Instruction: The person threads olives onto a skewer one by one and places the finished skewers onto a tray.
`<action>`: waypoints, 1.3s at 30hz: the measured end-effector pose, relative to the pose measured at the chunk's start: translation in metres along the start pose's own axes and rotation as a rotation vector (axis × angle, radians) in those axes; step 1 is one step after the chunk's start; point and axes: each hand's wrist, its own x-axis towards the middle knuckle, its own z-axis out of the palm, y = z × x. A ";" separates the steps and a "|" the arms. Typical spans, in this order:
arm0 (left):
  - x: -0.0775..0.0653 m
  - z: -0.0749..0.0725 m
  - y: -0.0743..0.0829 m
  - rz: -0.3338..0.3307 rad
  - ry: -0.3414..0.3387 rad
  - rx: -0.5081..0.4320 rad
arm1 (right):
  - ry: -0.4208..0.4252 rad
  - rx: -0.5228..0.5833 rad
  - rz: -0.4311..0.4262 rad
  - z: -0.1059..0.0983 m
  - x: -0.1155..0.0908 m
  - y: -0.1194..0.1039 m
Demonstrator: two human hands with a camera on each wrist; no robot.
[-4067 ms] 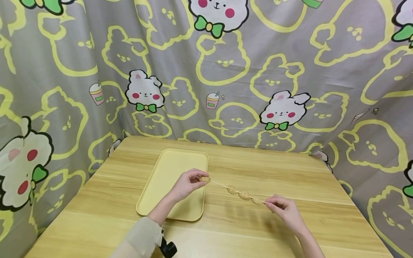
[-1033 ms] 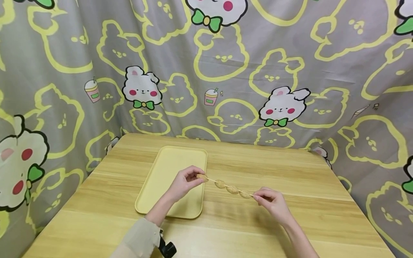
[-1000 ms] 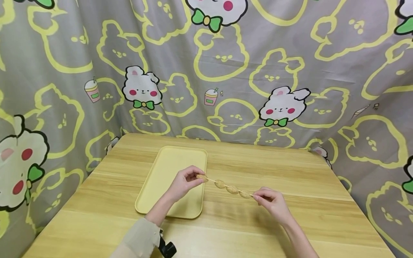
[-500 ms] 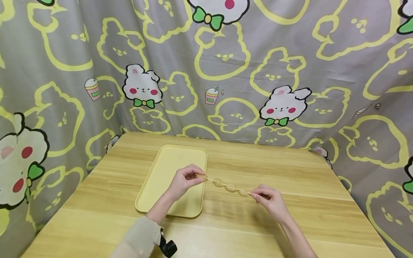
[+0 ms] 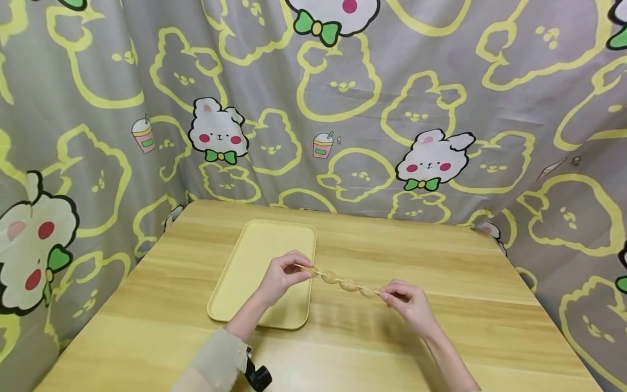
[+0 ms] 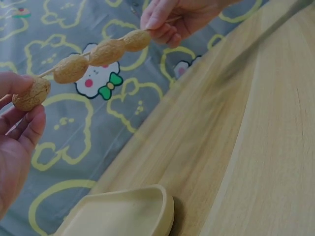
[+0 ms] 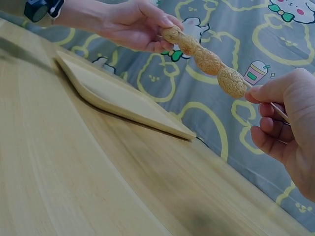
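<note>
A thin wooden skewer (image 7: 281, 114) runs through a row of golden-brown, wrinkled, rounded food pieces. My left hand (image 5: 279, 279) pinches the end piece (image 6: 32, 94) between thumb and fingers, and the skewer's tip pokes out past it in the head view. Three more pieces sit close together toward the right, the rightmost piece (image 7: 231, 82) right beside the fingertips of my right hand (image 5: 413, 309). That hand pinches the skewer's other end with thumb and forefinger. The skewer is held in the air, sloping down to the right in the head view.
A shallow yellow tray (image 5: 259, 247) lies on the wooden table (image 5: 441, 261), beneath my left hand in the head view. A grey patterned curtain (image 5: 352, 71) hangs behind the table and on both sides. A black camera (image 5: 259, 377) is strapped at my left wrist.
The end piece has slid further onto the skewer, so the gap to the other pieces has narrowed and the tip now sticks out. My right hand has moved left toward my left hand.
</note>
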 end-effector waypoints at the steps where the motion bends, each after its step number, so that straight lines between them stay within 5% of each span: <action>1: 0.001 0.000 0.000 0.002 0.000 0.000 | -0.003 0.001 -0.002 0.000 0.001 0.000; 15: 0.008 0.002 0.000 -0.034 -0.053 0.050 | -0.012 -0.002 -0.021 -0.005 0.004 -0.002; 21: 0.011 -0.002 -0.001 -0.061 -0.058 0.061 | -0.024 -0.036 0.052 -0.005 0.006 -0.001; 30: -0.001 -0.016 0.000 -0.199 -0.024 0.115 | -0.181 -0.054 0.120 0.002 0.008 0.003; 39: 0.001 -0.020 -0.006 -0.226 -0.071 0.076 | -0.379 -0.145 0.265 0.005 0.001 -0.006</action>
